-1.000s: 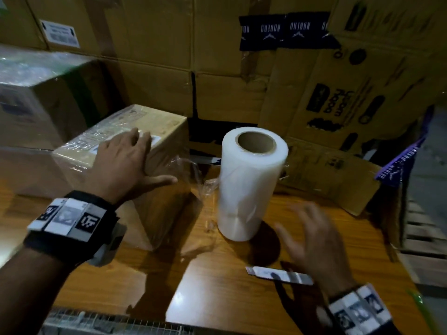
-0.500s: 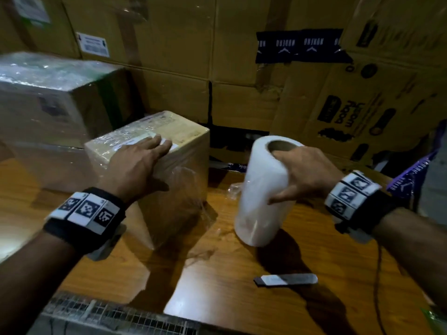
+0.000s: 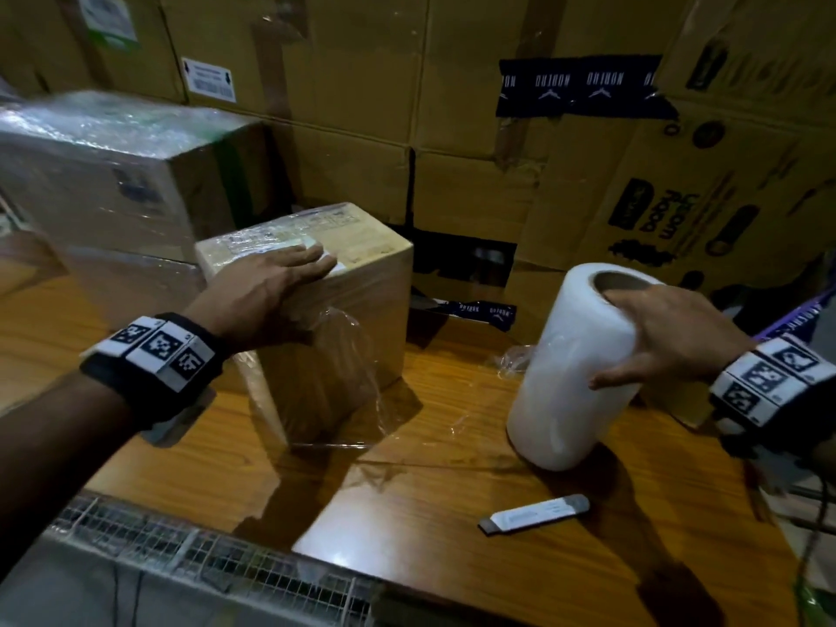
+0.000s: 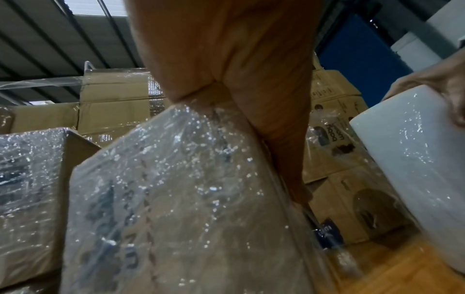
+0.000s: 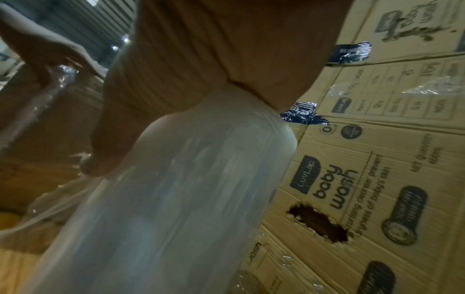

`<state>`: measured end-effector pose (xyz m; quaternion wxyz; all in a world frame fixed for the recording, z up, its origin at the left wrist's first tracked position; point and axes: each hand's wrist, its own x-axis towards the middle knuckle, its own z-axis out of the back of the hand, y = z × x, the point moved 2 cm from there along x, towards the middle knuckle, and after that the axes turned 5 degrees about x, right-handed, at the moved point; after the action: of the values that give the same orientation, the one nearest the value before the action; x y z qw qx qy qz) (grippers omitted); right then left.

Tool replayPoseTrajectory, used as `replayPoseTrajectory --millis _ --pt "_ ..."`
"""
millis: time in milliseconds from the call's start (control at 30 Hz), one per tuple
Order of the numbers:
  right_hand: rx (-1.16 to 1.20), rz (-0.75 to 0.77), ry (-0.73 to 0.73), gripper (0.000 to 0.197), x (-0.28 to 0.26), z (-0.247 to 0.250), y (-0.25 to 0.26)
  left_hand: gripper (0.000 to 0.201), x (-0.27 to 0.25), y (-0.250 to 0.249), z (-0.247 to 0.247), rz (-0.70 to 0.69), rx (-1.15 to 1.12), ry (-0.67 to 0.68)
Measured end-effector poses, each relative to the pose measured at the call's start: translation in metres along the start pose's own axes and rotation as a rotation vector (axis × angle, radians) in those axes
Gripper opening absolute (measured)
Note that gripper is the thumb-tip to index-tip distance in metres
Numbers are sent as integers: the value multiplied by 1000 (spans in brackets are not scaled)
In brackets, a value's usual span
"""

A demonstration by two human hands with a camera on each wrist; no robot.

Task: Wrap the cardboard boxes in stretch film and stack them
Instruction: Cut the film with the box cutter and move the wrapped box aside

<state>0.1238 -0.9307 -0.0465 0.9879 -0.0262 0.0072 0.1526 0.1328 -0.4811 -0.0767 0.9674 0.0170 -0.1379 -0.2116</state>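
A small cardboard box [image 3: 357, 310] partly covered in clear film stands on the wooden table [image 3: 452, 513]. My left hand [image 3: 271, 287] lies flat on its top with straight fingers, thumb down the near side; in the left wrist view the palm [image 4: 226, 59] presses the filmed box [image 4: 176, 199]. A white stretch film roll [image 3: 570, 373] stands tilted to the right. My right hand [image 3: 665, 337] grips its top rim, fingers over the core, thumb on the side; the right wrist view shows the roll [image 5: 176, 199] under the palm. A loose film sheet [image 3: 362, 382] hangs off the box.
Two larger film-wrapped boxes [image 3: 113, 187] are stacked at the left. A wall of cardboard cartons [image 3: 497, 151] closes the back and right. A white box cutter [image 3: 534, 515] lies on the table near me. A wire mesh edge [image 3: 203, 549] runs along the table front.
My right hand rose from near the cutter, took hold of the film roll's top and tilted it rightward. The left hand stayed flat on the box.
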Motion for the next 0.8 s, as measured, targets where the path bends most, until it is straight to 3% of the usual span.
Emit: replayPoseTrajectory --millis 133,300,467,567,633,667,733,800 --pt "-38 -24 22 92 0 -1 -19 94 -9 20 0 -73 -48 -14" --pt "-25 -96 -55 101 -12 -9 -48 99 -10 26 -5 -78 -43 -28" --pt "-122 -87 -65 113 -8 -16 -38 97 -14 20 -7 -43 -18 -56" --pt "-241 -114 -119 139 -6 -11 -25 104 -15 15 -7 -33 -49 -104" --pt "-215 -130 -240 152 -10 2 8 107 -16 11 -7 -32 -76 -150" --pt "-161 -85 -298 147 -13 6 31 108 -17 10 -8 -30 -84 -164" --pt "-29 133 -377 118 -15 2 88 109 -18 10 -7 -17 -109 -170" --pt "59 320 -373 90 -9 -10 145 110 -18 9 -6 -7 -144 -177"
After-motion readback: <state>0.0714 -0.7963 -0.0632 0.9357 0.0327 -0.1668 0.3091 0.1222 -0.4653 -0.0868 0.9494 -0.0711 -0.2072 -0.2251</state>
